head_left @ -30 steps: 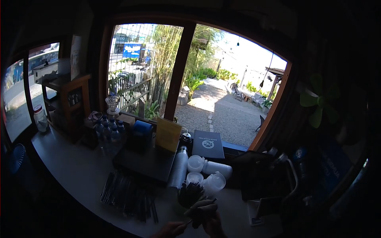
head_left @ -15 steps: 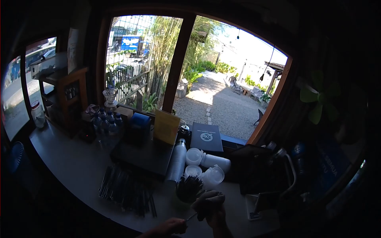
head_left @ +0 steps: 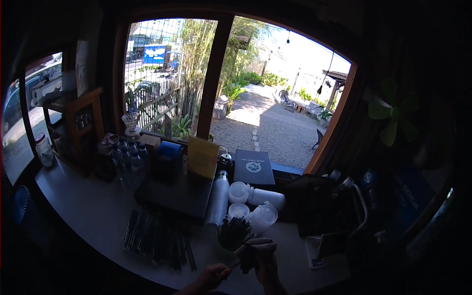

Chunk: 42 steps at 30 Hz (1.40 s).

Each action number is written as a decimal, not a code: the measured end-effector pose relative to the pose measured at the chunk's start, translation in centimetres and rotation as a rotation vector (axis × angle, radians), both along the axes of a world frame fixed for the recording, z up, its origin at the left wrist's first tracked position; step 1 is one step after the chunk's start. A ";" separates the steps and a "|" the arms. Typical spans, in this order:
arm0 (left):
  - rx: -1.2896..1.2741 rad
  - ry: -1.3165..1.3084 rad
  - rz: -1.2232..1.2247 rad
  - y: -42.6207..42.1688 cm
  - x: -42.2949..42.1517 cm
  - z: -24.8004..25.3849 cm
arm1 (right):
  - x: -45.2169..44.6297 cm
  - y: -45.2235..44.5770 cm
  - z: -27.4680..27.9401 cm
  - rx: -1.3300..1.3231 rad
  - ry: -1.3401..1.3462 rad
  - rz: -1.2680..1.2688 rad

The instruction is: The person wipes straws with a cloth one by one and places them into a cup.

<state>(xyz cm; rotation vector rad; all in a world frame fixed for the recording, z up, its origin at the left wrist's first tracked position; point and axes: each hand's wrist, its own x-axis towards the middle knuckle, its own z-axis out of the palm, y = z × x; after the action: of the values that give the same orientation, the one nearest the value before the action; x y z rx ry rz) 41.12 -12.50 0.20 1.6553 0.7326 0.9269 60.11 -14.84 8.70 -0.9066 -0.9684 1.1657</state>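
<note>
At the bottom centre, my left hand (head_left: 215, 274) is closed round the near end of a thin, straw-like stick (head_left: 236, 264). My right hand (head_left: 265, 268) is closed on a dark cloth-like bundle (head_left: 260, 248), whose exact nature is too dark to tell. The stick's far end meets the bundle. Just beyond the hands stands a container full of dark sticks (head_left: 234, 233). Loose dark wrapped sticks (head_left: 155, 238) lie in a row on the counter to the left.
Stacked plastic cups (head_left: 218, 199) and clear lids (head_left: 264, 215) lie behind the container. A black box (head_left: 172, 194), yellow sign (head_left: 202, 157), water bottles (head_left: 129, 157) and dark menu (head_left: 253, 167) stand further back. A card device (head_left: 315, 251) is at right.
My left hand has drawn a little away to the left from the bundle, still holding the stick. The whole view has shifted slightly.
</note>
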 end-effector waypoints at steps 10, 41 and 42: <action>-0.025 -0.009 0.005 -0.9 0.1 -1.9 | -0.2 -0.2 -2.5 -0.049 0.052 0.052; 0.058 -0.500 0.372 4.0 -3.2 2.8 | 1.4 -0.7 -4.3 -0.136 -0.358 0.423; 0.000 -0.510 0.337 3.7 -3.3 2.4 | 1.9 -0.6 -3.8 -0.109 -0.425 0.414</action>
<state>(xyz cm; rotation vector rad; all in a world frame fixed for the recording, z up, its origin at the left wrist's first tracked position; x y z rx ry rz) 37.77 -8.75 2.59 1.2307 0.6600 1.5162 62.05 -15.44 4.93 -1.1000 -1.4999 1.4122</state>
